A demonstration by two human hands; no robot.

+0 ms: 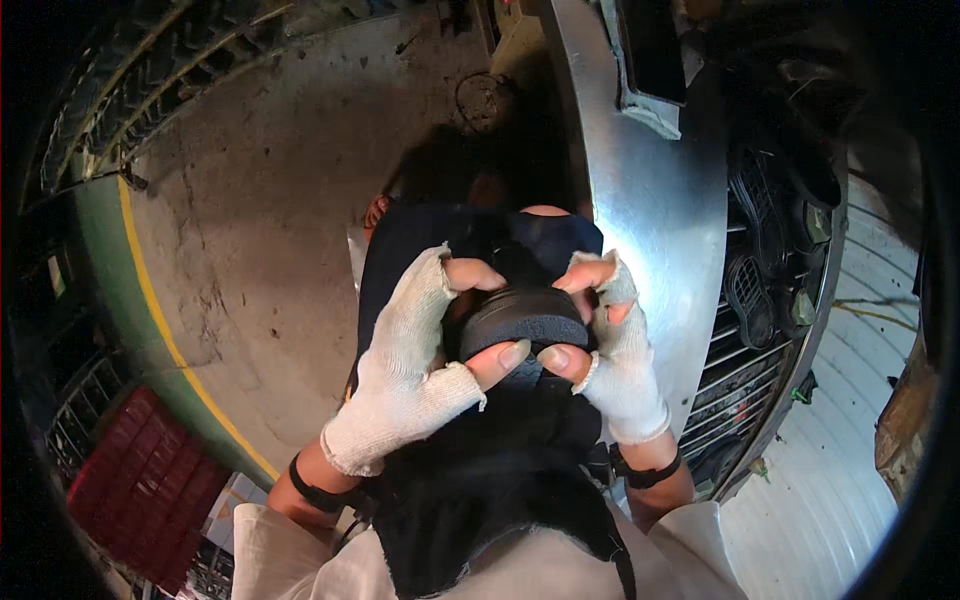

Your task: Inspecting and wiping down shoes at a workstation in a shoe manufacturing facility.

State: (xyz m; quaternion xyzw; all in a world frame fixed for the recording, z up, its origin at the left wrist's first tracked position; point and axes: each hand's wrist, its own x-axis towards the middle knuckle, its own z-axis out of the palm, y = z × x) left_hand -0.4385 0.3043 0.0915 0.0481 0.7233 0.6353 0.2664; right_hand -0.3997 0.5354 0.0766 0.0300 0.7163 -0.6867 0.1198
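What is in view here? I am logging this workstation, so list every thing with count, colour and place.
shoe sole piece: one, dark grey, held between both hands at centre
metal machine housing: one, silver, right of centre
black soles on rack: several, black, right, behind the housing
crate: one, red, lower left
floor line: one, yellow, curving down the left
concrete floor: grey, left and top
apron: one, black, lower centre
wrist straps: two, black, on both wrists
left hand: white fingerless glove, gripping the piece
right hand: white fingerless glove, gripping the piece
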